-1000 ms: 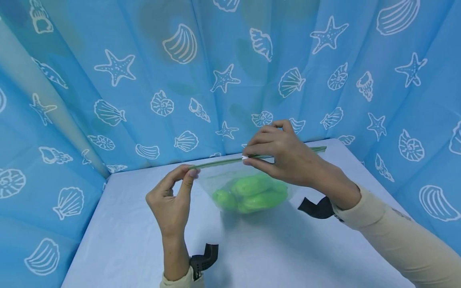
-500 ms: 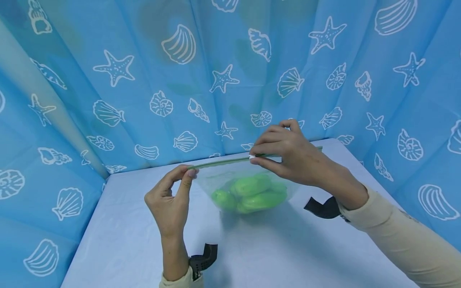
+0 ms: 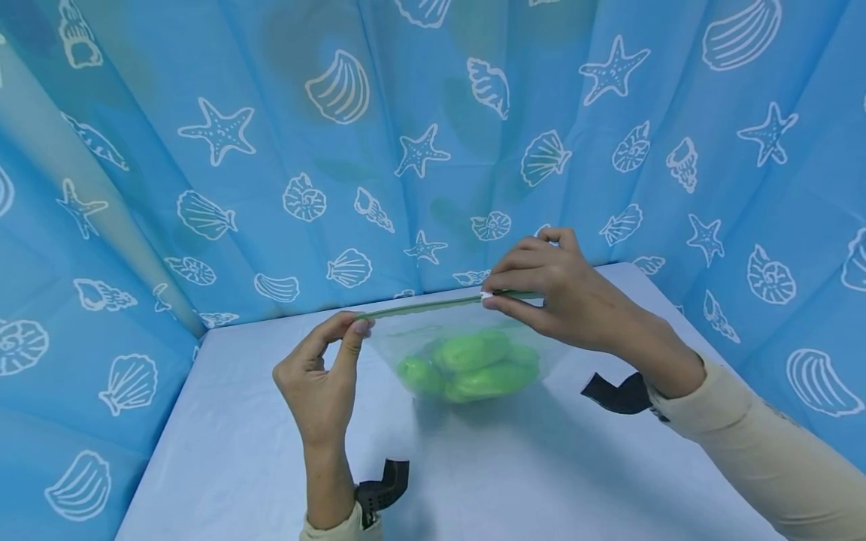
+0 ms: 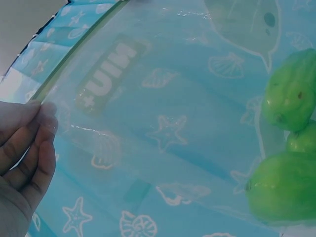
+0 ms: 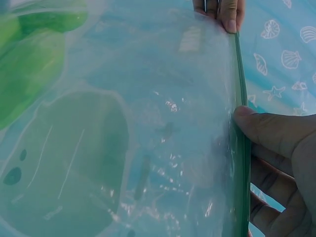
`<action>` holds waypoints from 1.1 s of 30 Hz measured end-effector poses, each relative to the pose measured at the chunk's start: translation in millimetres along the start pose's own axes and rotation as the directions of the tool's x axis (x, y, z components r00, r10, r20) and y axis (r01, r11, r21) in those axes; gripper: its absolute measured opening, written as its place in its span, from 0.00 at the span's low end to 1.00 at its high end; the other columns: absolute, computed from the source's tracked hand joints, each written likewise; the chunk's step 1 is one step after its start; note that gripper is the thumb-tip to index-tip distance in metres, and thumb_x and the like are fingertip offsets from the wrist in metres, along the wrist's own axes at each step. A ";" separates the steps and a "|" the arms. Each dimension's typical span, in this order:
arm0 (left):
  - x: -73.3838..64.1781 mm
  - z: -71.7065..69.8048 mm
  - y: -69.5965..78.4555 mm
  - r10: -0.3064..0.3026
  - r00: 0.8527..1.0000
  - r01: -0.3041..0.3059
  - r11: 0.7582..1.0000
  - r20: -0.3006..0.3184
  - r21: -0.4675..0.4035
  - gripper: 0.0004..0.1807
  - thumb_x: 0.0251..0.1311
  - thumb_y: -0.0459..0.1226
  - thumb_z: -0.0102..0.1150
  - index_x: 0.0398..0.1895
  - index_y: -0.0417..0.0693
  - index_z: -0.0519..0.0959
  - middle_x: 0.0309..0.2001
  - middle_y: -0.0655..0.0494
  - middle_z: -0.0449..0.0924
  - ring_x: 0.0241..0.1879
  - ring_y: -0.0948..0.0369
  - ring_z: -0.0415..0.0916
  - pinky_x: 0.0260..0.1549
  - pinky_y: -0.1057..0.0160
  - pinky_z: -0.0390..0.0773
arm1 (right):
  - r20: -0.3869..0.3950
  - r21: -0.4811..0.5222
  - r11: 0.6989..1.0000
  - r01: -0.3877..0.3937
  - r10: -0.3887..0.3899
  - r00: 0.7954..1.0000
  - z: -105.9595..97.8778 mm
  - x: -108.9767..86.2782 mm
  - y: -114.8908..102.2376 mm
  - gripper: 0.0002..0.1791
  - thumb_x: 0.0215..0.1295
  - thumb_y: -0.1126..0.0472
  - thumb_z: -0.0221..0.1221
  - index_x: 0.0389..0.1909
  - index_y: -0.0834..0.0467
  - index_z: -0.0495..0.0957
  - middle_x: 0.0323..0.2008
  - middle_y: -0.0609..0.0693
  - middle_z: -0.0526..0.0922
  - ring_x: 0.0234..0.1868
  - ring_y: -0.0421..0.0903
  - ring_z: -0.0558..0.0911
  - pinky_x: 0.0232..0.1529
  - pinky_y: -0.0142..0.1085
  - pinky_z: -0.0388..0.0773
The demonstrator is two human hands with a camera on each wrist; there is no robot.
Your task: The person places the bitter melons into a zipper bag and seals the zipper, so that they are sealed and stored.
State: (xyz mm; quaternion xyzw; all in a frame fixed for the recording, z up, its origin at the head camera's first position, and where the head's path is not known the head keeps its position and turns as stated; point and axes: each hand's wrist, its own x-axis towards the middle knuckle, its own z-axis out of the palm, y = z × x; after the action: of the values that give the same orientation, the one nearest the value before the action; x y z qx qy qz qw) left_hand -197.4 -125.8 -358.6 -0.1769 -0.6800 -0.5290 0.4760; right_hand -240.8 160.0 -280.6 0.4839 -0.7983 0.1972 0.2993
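A clear slider zip bag (image 3: pixel 392 338) hangs between my hands over the table, its green zip strip (image 3: pixel 426 306) uppermost. Several smooth light green lumps (image 3: pixel 476 364), like chayotes, lie at its bottom; the left wrist view shows shallow grooves on one green lump (image 4: pixel 291 91). My left hand (image 3: pixel 321 376) pinches the strip's left end between thumb and forefinger. Farther right along the strip, my right hand (image 3: pixel 551 289) pinches the small white slider (image 3: pixel 486 295) with thumb and fingertips. That hand covers part of the strip's right side. The right wrist view shows the thumb (image 5: pixel 261 126) against the strip.
A white-covered table (image 3: pixel 257 436) lies below the bag. Blue curtains (image 3: pixel 284 150) with white shell and starfish prints stand behind it and at both sides. Black camera mounts (image 3: pixel 386 485) sit on both wrists.
My right hand has slid right along the zip strip, taking the white slider with it. My left hand and the green lumps stay almost where they were.
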 end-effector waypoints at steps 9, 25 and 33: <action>0.5 -1.0 -1.5 0.007 1.000 -0.007 1.000 0.000 0.007 0.08 0.55 0.21 0.67 0.38 0.32 0.86 0.34 0.46 0.88 0.35 0.61 0.84 0.42 0.65 0.81 | -0.012 0.000 1.000 0.004 -0.004 1.000 -2.3 -4.9 3.7 0.09 0.55 0.62 0.73 0.38 0.55 0.89 0.37 0.46 0.86 0.44 0.46 0.80 0.48 0.53 0.58; -0.3 -0.8 -2.1 -0.004 1.000 0.004 1.000 0.007 0.004 0.08 0.55 0.22 0.68 0.39 0.32 0.86 0.35 0.45 0.88 0.36 0.59 0.84 0.43 0.65 0.81 | -0.005 0.016 0.999 -0.036 0.036 0.999 -6.1 -20.1 11.0 0.12 0.52 0.64 0.74 0.39 0.54 0.89 0.38 0.45 0.86 0.45 0.46 0.81 0.50 0.54 0.58; 0.6 -0.3 -1.5 -0.006 1.000 0.006 1.000 0.004 -0.002 0.07 0.56 0.23 0.68 0.39 0.33 0.86 0.35 0.46 0.88 0.36 0.58 0.84 0.43 0.64 0.81 | -0.017 0.029 0.999 -0.036 0.037 0.999 -9.8 -24.7 13.6 0.13 0.50 0.65 0.74 0.39 0.55 0.89 0.38 0.46 0.86 0.45 0.47 0.80 0.49 0.54 0.59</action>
State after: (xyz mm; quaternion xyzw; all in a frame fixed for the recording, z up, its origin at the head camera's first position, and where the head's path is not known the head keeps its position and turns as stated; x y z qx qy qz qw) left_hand -198.6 -126.7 -358.9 -0.1761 -0.6809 -0.5308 0.4729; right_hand -241.4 188.3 -290.2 0.4717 -0.8014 0.2185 0.2958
